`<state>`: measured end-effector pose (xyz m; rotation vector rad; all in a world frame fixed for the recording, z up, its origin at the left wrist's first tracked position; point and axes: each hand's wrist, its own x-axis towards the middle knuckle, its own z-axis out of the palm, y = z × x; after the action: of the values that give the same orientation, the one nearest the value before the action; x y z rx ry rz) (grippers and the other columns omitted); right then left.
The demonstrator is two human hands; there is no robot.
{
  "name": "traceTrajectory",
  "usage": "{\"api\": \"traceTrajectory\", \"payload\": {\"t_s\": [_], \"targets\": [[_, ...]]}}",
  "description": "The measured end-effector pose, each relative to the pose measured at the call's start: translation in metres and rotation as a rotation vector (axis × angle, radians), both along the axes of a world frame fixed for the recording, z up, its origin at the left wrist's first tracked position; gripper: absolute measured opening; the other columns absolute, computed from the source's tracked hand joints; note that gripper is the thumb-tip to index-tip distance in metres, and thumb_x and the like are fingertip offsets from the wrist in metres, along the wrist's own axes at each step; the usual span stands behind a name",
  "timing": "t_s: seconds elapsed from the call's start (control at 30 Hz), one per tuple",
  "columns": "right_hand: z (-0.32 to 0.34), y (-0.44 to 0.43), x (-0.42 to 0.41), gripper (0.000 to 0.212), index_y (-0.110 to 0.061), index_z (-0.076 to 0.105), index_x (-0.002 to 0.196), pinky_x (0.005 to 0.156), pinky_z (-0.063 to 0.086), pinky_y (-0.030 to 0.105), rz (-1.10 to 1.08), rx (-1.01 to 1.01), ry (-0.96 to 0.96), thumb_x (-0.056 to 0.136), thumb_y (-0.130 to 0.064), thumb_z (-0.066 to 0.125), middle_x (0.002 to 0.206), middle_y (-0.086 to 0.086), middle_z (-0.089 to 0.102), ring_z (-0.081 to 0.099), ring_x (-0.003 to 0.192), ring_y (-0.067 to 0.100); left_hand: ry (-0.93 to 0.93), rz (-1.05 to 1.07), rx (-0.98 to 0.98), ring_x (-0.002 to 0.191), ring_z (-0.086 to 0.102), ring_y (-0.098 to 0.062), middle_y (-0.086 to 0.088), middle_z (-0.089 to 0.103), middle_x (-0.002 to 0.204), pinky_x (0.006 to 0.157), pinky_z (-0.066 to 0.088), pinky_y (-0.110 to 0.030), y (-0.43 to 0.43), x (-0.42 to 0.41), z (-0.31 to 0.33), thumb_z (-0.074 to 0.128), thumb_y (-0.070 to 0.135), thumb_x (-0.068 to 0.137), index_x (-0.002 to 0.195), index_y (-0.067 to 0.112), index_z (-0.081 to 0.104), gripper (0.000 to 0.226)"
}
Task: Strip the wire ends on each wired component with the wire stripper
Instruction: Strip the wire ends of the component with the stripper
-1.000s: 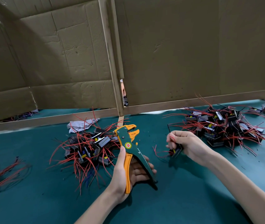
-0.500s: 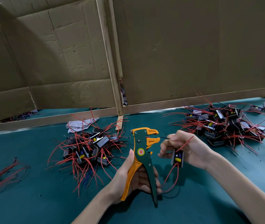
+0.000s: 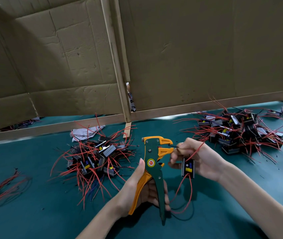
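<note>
My left hand (image 3: pixel 140 190) grips the handles of the green and orange wire stripper (image 3: pixel 153 163), held upright with its jaws apart and facing right. My right hand (image 3: pixel 199 159) pinches a thin black wire (image 3: pixel 173 145) whose end lies between the stripper's jaws. A small black wired component (image 3: pixel 187 168) with a yellow part hangs beneath my right hand, its red wires looping down to the table. One pile of wired components (image 3: pixel 94 157) lies left of the stripper. Another pile (image 3: pixel 240 133) lies at the right.
The green table surface (image 3: pixel 33 213) carries loose red wires (image 3: pixel 1 188) at the far left and a crumpled white cloth (image 3: pixel 83 132) behind the left pile. Tall cardboard panels (image 3: pixel 197 52) with a wooden frame stand across the back.
The stripper has swung upright and moved right, towards my right hand. My right hand lifted the component off the table and brought its black wire end into the jaws.
</note>
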<state>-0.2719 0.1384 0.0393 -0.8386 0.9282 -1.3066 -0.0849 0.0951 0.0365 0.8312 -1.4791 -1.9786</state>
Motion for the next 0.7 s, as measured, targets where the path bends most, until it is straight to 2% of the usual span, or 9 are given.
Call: {"api": "traceTrajectory", "payload": {"t_s": [0.03,0.1,0.17,0.27,0.33,0.4,0.47,0.57,0.7], "targets": [[0.000,0.000,0.000,0.033,-0.017,0.034,0.047,0.081,0.057,0.036,0.001,-0.005,0.000,0.078,-0.019,0.048,0.070,0.014,0.060,0.060,0.067,0.022,-0.022,-0.050,-0.008,0.047,0.062,-0.023,-0.013,0.060,0.051,0.059,0.048,-0.028,0.000,0.002,-0.004,0.030,0.034,0.098,0.064,0.000,0.057,0.055],[0.000,0.000,0.000,0.034,-0.017,0.034,0.048,0.081,0.057,0.037,0.003,-0.015,0.002,0.079,-0.019,0.047,0.070,0.013,0.060,0.060,0.067,0.022,-0.023,-0.228,-0.045,0.059,0.058,-0.031,-0.021,0.056,0.065,0.066,0.048,-0.037,0.003,0.015,-0.016,0.011,0.060,0.095,0.077,-0.006,0.055,0.081],[0.001,0.001,0.000,0.034,-0.017,0.035,0.048,0.081,0.057,0.037,0.011,-0.018,0.006,0.080,-0.019,0.047,0.070,0.013,0.059,0.059,0.067,0.022,-0.041,-0.266,-0.036,0.058,0.058,-0.031,-0.021,0.057,0.067,0.065,0.049,-0.038,0.002,0.024,-0.026,0.017,0.077,0.085,0.077,-0.003,0.058,0.090],[0.003,0.002,0.000,0.032,-0.016,0.039,0.050,0.076,0.056,0.039,0.025,-0.019,0.005,0.081,-0.021,0.047,0.064,0.012,0.055,0.056,0.062,0.023,-0.041,-0.199,-0.037,0.049,0.056,-0.026,-0.013,0.057,0.058,0.052,0.049,-0.028,0.001,0.017,-0.034,0.031,0.086,0.068,0.063,0.007,0.062,0.084],[0.003,0.003,0.002,0.033,-0.016,0.041,0.054,0.072,0.056,0.039,0.043,-0.025,0.015,0.085,-0.022,0.047,0.057,0.011,0.050,0.052,0.057,0.023,-0.033,-0.092,-0.048,0.040,0.049,-0.020,-0.009,0.050,0.051,0.043,0.042,-0.022,0.003,0.013,-0.038,0.034,0.089,0.062,0.054,0.012,0.058,0.081],[0.003,0.003,0.005,0.032,-0.015,0.038,0.061,0.070,0.056,0.040,0.084,-0.042,0.028,0.091,-0.025,0.046,0.053,0.008,0.045,0.049,0.053,0.022,-0.021,-0.048,-0.064,0.040,0.048,-0.020,-0.009,0.050,0.051,0.042,0.042,-0.022,0.003,0.013,-0.041,0.029,0.088,0.068,0.055,0.011,0.057,0.082],[0.004,0.003,0.005,0.031,-0.013,0.042,0.067,0.068,0.056,0.042,0.101,-0.068,0.032,0.094,-0.028,0.047,0.053,0.004,0.040,0.046,0.051,0.019,0.055,-0.097,-0.008,0.050,0.058,-0.027,-0.015,0.058,0.061,0.050,0.050,-0.030,0.001,0.014,-0.038,0.027,0.081,0.079,0.066,0.008,0.065,0.083],[0.005,0.002,0.002,0.036,-0.011,0.052,0.067,0.070,0.056,0.044,0.048,-0.071,-0.015,0.095,-0.034,0.049,0.059,0.002,0.034,0.042,0.054,0.016,0.124,-0.204,0.037,0.072,0.067,-0.036,-0.021,0.066,0.079,0.067,0.055,-0.039,-0.004,0.016,-0.034,0.019,0.071,0.079,0.081,0.005,0.071,0.084],[0.002,0.000,-0.002,0.041,-0.008,0.053,0.063,0.077,0.056,0.049,-0.042,-0.076,0.018,0.090,-0.039,0.051,0.066,0.005,0.038,0.040,0.061,0.016,0.118,-0.209,0.055,0.076,0.068,-0.036,-0.024,0.067,0.084,0.068,0.055,-0.037,-0.004,0.016,-0.034,0.024,0.073,0.083,0.085,0.003,0.070,0.084]]}}
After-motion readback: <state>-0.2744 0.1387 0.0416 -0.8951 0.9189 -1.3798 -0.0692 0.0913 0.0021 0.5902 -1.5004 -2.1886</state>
